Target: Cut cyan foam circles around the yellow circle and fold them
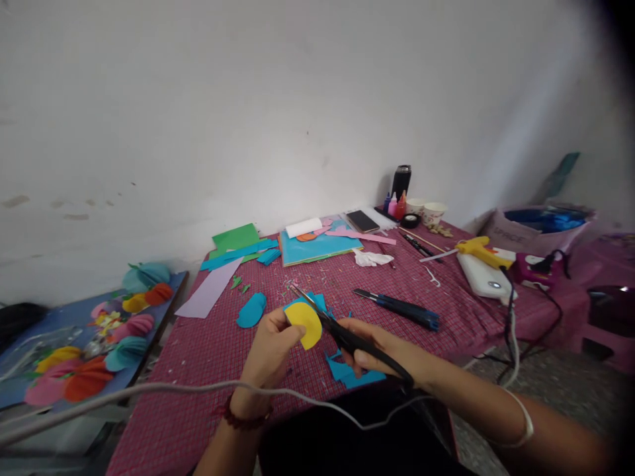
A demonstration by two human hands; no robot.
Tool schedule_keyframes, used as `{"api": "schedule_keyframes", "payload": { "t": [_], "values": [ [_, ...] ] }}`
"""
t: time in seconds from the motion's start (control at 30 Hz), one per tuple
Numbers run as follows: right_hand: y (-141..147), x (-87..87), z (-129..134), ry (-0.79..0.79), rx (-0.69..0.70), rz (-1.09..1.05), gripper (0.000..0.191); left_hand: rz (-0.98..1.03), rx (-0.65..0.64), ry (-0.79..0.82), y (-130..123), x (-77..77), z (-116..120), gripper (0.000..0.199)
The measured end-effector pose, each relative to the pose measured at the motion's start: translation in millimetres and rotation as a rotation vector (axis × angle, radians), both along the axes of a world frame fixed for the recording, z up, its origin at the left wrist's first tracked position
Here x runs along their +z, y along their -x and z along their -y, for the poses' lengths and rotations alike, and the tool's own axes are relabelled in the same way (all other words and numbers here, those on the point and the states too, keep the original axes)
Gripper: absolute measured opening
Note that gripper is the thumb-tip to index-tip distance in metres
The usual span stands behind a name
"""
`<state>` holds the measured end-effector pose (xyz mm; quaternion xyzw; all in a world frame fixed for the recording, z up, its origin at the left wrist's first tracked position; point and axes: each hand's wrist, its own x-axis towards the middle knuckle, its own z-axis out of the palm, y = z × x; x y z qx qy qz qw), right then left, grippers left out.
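A rounded piece of yellow paper (303,322) is pinched by its left side in my left hand (274,344). My right hand (372,348) is closed around the handles of black scissors (354,340). The scissor blades point up and to the left, at the yellow paper's upper right edge. Beneath and around the hands lie blue paper scraps (354,375). Left of my left hand are rounded blue pieces (251,310). To the right rests a blue and black utility knife (397,308).
The checked tablecloth (198,370) also carries coloured sheets, a phone (362,221), glue bottles, paper cups and a yellow glue gun (483,251). A pale cable (208,389) crosses in front of my left wrist. Paper decorations (89,378) lie on a blue board at left.
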<state>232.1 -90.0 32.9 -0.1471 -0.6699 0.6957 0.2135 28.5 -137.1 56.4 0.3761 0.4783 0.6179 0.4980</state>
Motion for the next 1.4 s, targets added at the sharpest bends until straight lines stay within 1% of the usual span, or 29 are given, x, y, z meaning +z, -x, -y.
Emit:
{"api": "schedule_keyframes", "payload": {
  "t": [0.17, 0.33, 0.47, 0.6, 0.73, 0.87, 0.97, 1.1, 1.23, 1.4],
  "values": [
    [1, -6.4, 0, 0.011, -0.009, -0.02, 0.061, -0.006, 0.0, 0.024, -2, -2.8, 0, 0.014],
    [2, -9.7, 2, 0.011, -0.057, -0.061, 0.058, 0.029, -0.02, 0.016, 0, -4.7, 1, 0.014],
    [-2, -6.4, 3, 0.042, -0.073, 0.002, 0.062, 0.059, -0.087, 0.005, 3, -4.4, 2, 0.017],
    [-7, 0.6, 0, 0.009, -0.087, 0.06, 0.064, 0.082, -0.151, 0.012, 6, -4.5, 3, 0.018],
    [-10, 8.9, -2, 0.01, -0.05, 0.088, 0.064, 0.102, -0.199, 0.035, 8, -4.4, 3, 0.018],
    [-12, 16.4, -1, 0.034, -0.01, 0.089, 0.061, 0.101, -0.22, 0.04, 7, -4.4, 3, 0.018],
    [-14, 19.8, -1, 0.006, 0.002, 0.076, 0.058, 0.088, -0.235, 0.037, 7, -4.5, 3, 0.017],
    [-18, 17.7, -5, -0.039, 0.014, 0.083, 0.055, 0.078, -0.271, 0.052, 8, -3.9, 4, 0.018],
    [-24, 13.6, -10, -0.057, 0.059, 0.092, 0.053, 0.058, -0.354, 0.074, 12, -2.6, 5, 0.02],
    [-29, 14.4, -15, -0.069, 0.097, 0.111, 0.053, 0.02, -0.424, 0.096, 17, -1.6, 6, 0.017]
  ]
}}
